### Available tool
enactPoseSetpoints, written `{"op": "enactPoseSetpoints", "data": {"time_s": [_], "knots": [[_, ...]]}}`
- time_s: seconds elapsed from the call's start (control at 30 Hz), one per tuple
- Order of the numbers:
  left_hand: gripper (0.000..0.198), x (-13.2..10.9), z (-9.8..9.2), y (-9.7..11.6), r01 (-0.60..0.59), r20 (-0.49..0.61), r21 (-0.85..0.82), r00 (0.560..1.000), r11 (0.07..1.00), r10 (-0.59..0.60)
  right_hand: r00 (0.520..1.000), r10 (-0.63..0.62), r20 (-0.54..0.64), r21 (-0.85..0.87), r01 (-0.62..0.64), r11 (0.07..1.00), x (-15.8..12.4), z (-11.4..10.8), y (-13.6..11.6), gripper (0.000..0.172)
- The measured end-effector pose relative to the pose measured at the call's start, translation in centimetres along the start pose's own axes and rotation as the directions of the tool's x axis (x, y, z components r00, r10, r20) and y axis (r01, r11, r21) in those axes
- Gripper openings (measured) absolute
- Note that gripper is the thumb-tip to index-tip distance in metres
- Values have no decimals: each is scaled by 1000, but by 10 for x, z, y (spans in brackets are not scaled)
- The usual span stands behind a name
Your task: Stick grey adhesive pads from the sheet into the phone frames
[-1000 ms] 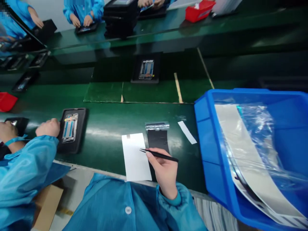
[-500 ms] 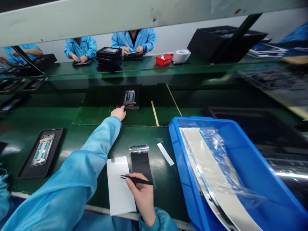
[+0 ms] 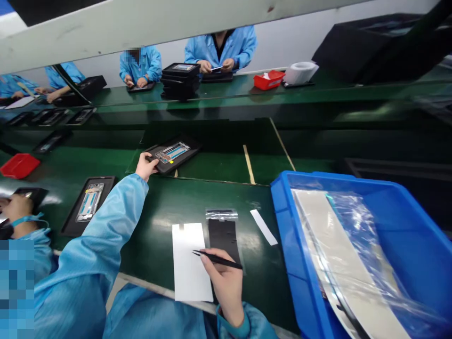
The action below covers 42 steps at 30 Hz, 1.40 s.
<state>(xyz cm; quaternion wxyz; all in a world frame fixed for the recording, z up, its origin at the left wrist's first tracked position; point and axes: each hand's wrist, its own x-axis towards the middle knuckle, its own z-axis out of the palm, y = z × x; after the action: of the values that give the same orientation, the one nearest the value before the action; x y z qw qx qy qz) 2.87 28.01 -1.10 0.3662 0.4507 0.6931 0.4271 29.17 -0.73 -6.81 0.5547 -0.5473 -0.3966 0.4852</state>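
Note:
My left hand (image 3: 146,165) grips the near left corner of a black tray (image 3: 189,159), which sits at an angle and carries a phone frame (image 3: 173,151) with blue strips. Black tweezers (image 3: 221,260) are pinched in my right hand (image 3: 225,285), their tips over a white sheet (image 3: 189,278). Beside that sheet lies a clear bag with black pieces (image 3: 222,235), partly behind my right hand. A second black tray (image 3: 72,226) with another phone frame (image 3: 91,202) rests left of my left forearm.
A blue bin (image 3: 287,235) with long strips and plastic film stands at the right. Near it lies a white strip (image 3: 263,227). A co-worker's hand (image 3: 19,209) is at the far left, below a red box (image 3: 20,165). Co-workers sit behind stacked trays (image 3: 180,82).
My left hand has taken hold of the tray, which has moved left and turned. The view has shifted left. My right hand still holds the tweezers over the white sheet.

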Motion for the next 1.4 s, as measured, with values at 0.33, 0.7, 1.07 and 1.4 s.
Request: {"op": "enactPoseSetpoints", "data": {"time_s": [0.33,0.7,1.07,1.4], "knots": [[58,-17,-129,3,225,220,-39,952,974,-211,993,-25,-113,29,29,999,-5,-10,13,17],[35,-83,-34,-13,-675,728,463,659,574,187,967,-143,-212,-132,117,984,26,-44,-16,18],[24,-167,95,-12,-804,775,249,500,540,387,955,-193,-225,-104,173,979,56,-41,-13,20],[11,-169,85,-22,-714,702,161,568,682,429,942,-276,-192,-99,262,960,69,-18,-25,18]]}}
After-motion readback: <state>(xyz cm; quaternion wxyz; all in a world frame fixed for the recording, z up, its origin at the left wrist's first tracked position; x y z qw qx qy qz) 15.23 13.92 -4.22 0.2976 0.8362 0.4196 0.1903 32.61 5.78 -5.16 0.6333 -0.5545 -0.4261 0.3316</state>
